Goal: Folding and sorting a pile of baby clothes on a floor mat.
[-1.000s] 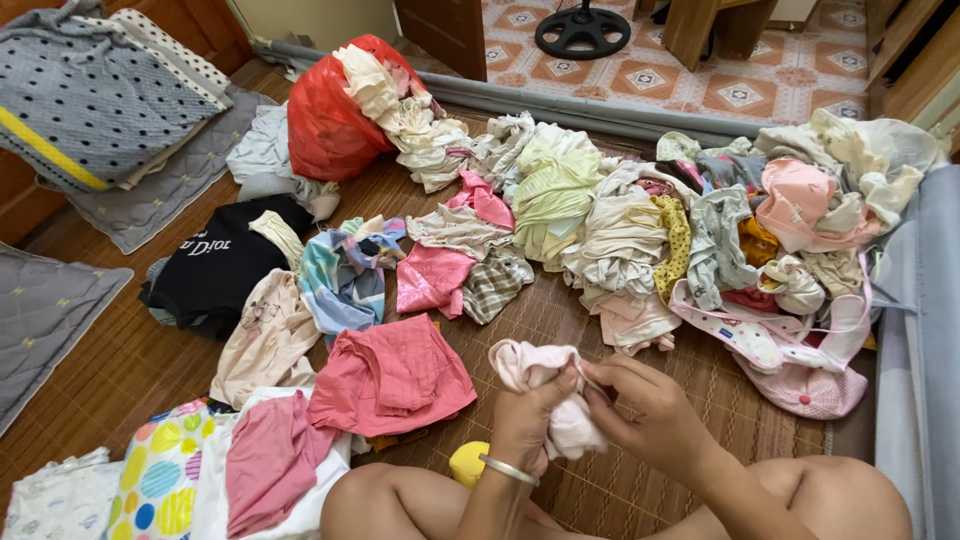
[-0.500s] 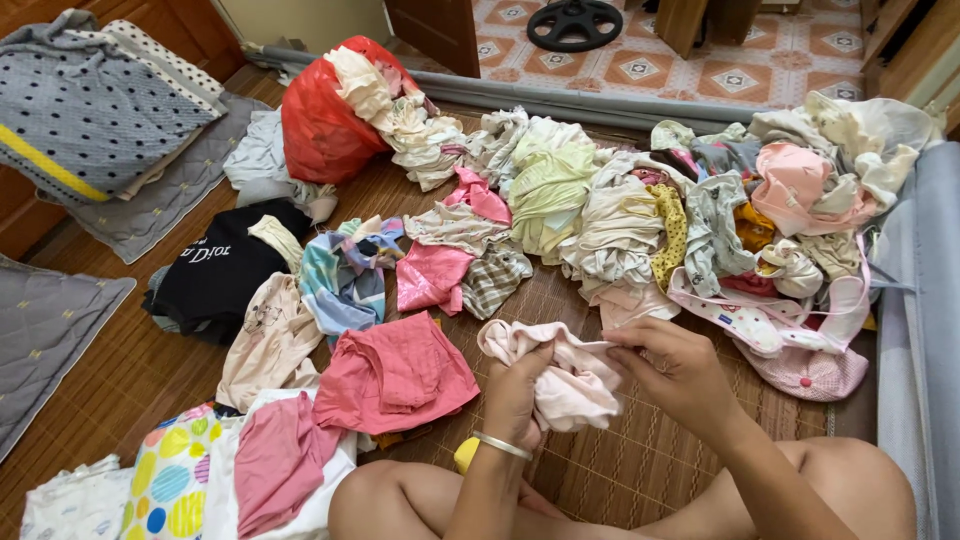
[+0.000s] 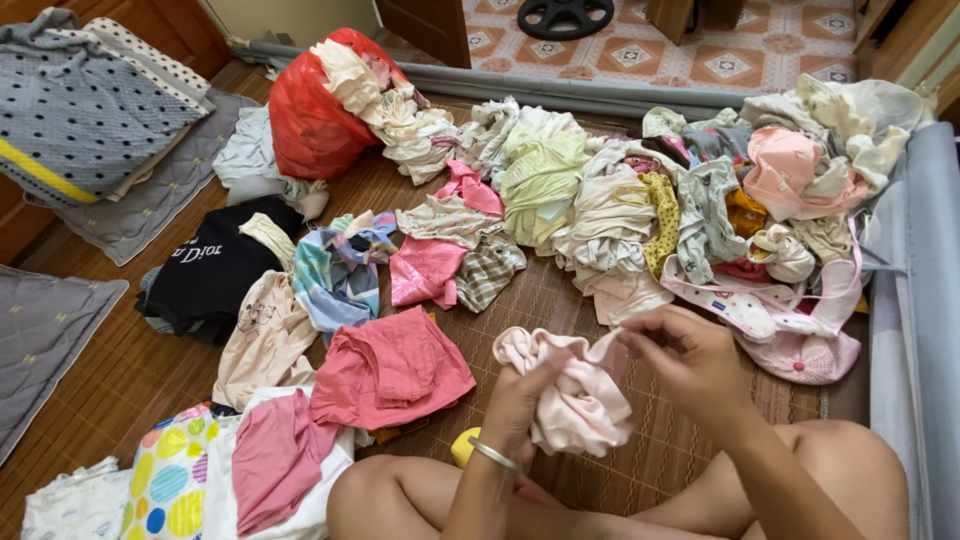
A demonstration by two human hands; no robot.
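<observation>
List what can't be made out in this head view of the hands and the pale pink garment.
- Pale pink garment: bunched up between left hand and right hand, so its kind is unclear.
- Left palm: turned away from the camera, covered by the cloth.
- Yellow object: mostly hidden behind the left wrist and knee.
- Red bag: what lies deeper inside is covered by the spilling clothes.
- Black round base: cut off by the top edge.

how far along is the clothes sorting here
Roughly midway, it seems. Done: folded pink clothes lie stacked by the knee. In hand: left hand and right hand hold a pale pink garment. Left: a big unsorted heap and the stuffed red bag.
</observation>
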